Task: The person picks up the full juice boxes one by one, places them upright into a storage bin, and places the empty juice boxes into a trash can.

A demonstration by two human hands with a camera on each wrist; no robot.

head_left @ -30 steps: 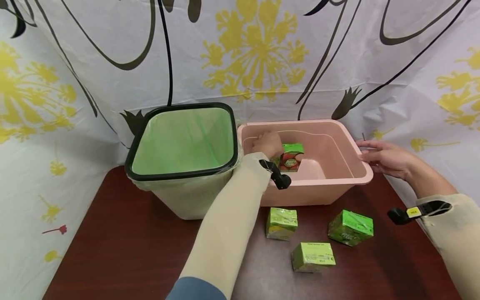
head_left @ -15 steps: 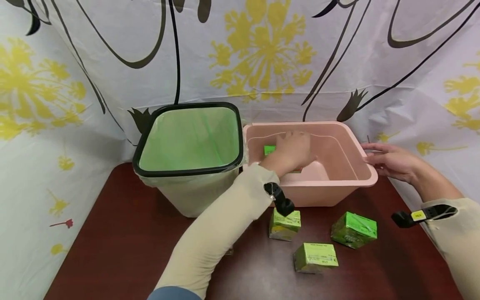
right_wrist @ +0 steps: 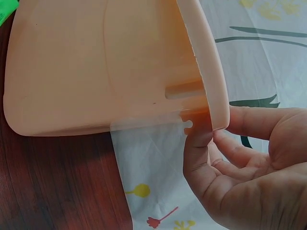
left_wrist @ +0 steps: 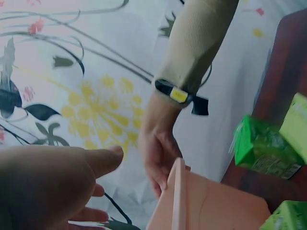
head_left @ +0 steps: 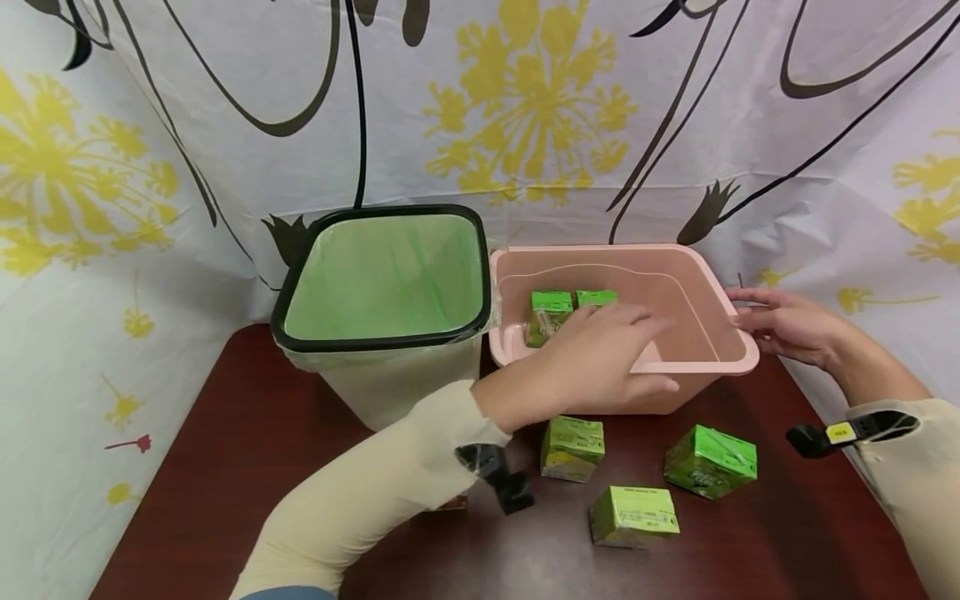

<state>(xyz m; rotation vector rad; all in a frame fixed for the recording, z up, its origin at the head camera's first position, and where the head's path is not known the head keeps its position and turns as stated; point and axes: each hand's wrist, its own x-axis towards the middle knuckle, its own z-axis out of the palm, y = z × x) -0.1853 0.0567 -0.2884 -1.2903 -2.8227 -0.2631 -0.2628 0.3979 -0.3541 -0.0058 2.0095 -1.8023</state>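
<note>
Left hand [head_left: 600, 362] hovers over the tub's [head_left: 697, 367] near rim, fingers straight, holding nothing; two cartons [head_left: 551, 312] lie just beyond them. Right hand [head_left: 780, 325] fingers grip the tub's rim.

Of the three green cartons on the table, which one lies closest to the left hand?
The leftmost carton, just below the left hand beside the pink tub's front wall.
</note>
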